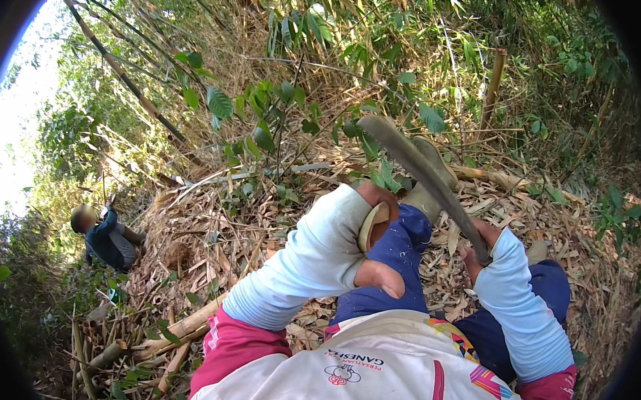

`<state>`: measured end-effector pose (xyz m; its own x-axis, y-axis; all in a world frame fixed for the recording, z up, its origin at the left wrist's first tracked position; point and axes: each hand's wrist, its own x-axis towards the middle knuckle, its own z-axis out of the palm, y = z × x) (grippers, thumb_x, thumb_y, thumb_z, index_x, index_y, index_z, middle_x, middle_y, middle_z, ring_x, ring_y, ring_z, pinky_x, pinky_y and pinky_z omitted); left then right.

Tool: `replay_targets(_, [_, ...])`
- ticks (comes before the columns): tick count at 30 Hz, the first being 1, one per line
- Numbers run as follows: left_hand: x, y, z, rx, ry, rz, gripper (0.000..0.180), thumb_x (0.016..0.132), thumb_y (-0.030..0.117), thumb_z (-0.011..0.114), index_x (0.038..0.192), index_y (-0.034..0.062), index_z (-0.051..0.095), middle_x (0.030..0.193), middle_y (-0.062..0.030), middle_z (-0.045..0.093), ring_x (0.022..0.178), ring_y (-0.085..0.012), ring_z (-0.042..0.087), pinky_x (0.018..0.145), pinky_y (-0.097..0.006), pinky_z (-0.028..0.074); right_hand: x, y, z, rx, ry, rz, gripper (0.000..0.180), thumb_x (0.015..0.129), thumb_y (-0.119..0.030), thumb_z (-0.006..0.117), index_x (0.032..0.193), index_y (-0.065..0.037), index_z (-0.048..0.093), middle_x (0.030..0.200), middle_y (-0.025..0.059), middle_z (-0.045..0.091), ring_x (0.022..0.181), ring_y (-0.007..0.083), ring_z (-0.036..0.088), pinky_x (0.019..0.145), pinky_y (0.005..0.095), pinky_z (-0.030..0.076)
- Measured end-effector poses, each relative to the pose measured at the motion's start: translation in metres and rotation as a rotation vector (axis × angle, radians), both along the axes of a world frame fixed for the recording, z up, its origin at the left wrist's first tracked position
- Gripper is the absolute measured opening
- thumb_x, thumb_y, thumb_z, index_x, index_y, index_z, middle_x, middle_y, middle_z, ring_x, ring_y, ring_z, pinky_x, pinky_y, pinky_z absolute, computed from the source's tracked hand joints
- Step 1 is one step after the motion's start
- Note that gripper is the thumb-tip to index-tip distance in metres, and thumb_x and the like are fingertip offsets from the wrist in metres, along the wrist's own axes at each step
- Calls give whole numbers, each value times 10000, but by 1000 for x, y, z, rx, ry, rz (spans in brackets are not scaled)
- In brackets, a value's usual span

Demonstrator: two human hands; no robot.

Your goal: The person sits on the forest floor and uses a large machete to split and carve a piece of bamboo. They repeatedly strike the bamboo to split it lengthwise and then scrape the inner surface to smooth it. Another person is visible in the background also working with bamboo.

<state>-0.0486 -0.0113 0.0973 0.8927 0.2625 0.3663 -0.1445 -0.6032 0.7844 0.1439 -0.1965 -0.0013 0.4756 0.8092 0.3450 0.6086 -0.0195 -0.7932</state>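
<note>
My right hand [483, 248] is wrapped round the grip end of a machete [426, 171]. Its dark, slightly curved blade slants up and to the left, over my raised boot [434, 158]. My left hand [376, 244], in a pale fingerless sleeve, curls around a tan piece of bamboo [374, 225], of which only a short part shows. The thumb stands apart from the other fingers. The blade does not touch the left hand or the bamboo. Below my hands are my blue trouser legs [403, 261].
Dry bamboo leaves [206, 238] cover the slope. Cut bamboo poles [186, 326] lie at the lower left. A leafy sapling [276, 122] stands ahead, and a stump [494, 89] rises beyond at the right. Another person [109, 240] crouches far left.
</note>
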Motion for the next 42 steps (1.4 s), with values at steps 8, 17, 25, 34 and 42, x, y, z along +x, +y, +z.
replay_targets(8, [7,0,-11,-761,58,-182,1024,353,657,814,1111,62,467,826,12,522,695,-79,524,589,-213,439,10,-1,10,-33,290,-117,469,810,41,656,1255,-90,582,640,-86,461,574,12,401,559,179,367])
replay_targets(17, [16,5,-27,-1107,-42,-435,996,377,508,911,1127,36,455,860,-58,553,732,-172,603,679,-310,547,8,-5,9,-25,206,-77,446,804,21,677,1232,-62,582,696,-74,433,616,22,396,585,187,347])
replay_targets(25, [20,0,-25,-939,-47,-330,1058,402,497,915,1211,46,405,859,-36,542,741,-144,599,643,-270,528,11,-3,14,100,-263,-31,417,777,33,642,1179,-69,597,745,46,548,623,164,505,598,285,422])
replay_targets(34, [12,4,-13,-417,-21,-181,1090,469,494,903,1292,7,381,1047,-55,507,979,-156,518,863,-302,420,13,-11,23,-61,-584,27,682,554,21,702,1197,-186,605,703,81,520,614,288,534,579,389,415])
replay_targets(42, [9,3,-11,-280,-40,-163,815,570,465,881,1174,30,547,1064,-76,494,965,-193,511,833,-331,428,12,-10,21,7,-617,23,719,511,19,714,1191,-192,616,665,73,505,573,279,520,549,393,404])
